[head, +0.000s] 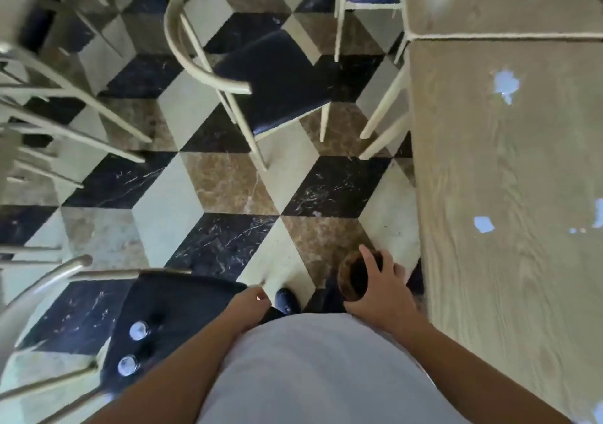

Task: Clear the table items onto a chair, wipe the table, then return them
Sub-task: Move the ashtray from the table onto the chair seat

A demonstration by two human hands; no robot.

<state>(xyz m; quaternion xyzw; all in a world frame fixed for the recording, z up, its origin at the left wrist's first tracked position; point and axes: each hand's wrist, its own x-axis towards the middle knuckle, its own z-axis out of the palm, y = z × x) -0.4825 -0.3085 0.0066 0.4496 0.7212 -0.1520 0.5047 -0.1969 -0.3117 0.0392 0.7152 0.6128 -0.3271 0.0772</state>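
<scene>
A: Brown round holder [354, 280] is gripped in right hand [380, 288], off the table [505, 179] edge, over the floor.
B: Left hand [249, 303]?
A: Loosely curled, holding nothing. Chair [182, 296] is left of the table, two shakers [133, 348] on its seat.
B: Risk?
A: One-handed top grip; holder could slip, or knock the shakers on landing.

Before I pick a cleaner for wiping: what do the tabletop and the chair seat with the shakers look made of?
The tabletop looks like pale wood or a wood-look laminate: grain lines run along it, and its glossy finish mirrors bright patches of light. The chair seat looks like dark padded upholstery, maybe leatherette, faintly shiny. The two shakers on it have shiny, likely metal tops.
</scene>
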